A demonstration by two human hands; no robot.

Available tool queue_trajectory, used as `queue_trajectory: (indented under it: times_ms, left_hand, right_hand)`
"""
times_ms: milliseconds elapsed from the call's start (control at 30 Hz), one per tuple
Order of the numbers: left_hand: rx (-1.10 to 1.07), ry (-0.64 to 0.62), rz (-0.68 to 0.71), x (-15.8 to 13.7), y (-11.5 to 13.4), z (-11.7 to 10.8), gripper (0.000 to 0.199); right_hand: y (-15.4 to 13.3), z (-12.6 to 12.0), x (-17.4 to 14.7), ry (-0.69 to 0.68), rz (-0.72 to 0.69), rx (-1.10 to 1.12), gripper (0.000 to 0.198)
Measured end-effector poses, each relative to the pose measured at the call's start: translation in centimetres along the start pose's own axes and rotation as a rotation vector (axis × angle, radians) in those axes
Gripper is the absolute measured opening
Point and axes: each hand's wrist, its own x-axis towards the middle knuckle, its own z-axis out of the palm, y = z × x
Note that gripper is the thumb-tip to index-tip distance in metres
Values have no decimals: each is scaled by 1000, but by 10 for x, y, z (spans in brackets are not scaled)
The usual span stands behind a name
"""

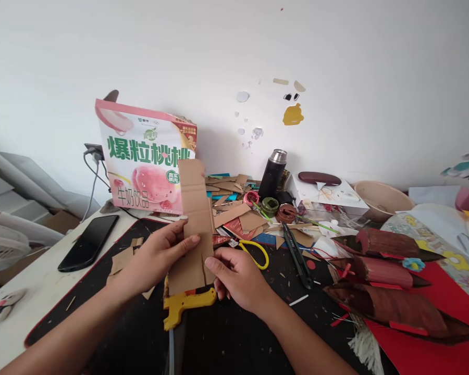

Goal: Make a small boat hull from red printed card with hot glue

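Note:
A long brown cardboard strip (193, 219) stands upright in front of me, creased across its upper part and split near its lower right. My left hand (170, 247) is closed on its left edge, thumb laid over the front. At the lower right edge, my right hand (232, 271) pinches the same piece between thumb and fingers. Just below the strip lies a yellow hot glue gun (189, 304), partly hidden by the cardboard. Yellow-handled scissors (258, 254) and a dark utility knife (296, 258) lie right of my hands.
A pink-and-white drink carton (140, 161) stands behind. Cardboard scraps (234, 213), a black thermos (272, 174) and paint pots (270, 207) crowd the back. Brown cardboard boats (402, 307) rest at right on red paper. A black phone (89, 244) lies at left.

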Motion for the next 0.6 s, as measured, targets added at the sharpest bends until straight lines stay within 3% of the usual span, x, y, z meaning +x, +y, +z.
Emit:
queue_trajectory:
  times_ms: [100, 200, 233, 367, 467, 600]
  left_hand:
    - [144, 8, 75, -9, -3, -3, 42]
    - [531, 97, 191, -23, -11, -7, 33]
    - [662, 71, 221, -30, -15, -6, 28]
    - [979, -261, 339, -52, -38, 12, 19]
    - [1169, -262, 416, -59, -53, 29, 40]
    - [1382, -256, 519, -54, -60, 38, 29]
  right_hand:
    - [-3, -1, -1, 40, -10, -2, 46]
    - [-6, -7, 2, 162, -4, 54, 50]
    - [-6, -10, 4, 200, 3, 72, 51]
    - [-4, -17, 8, 292, -3, 120, 53]
    - [-3, -18, 8, 305, -25, 128, 54]
    - [-4, -17, 7, 304, -27, 131, 54]
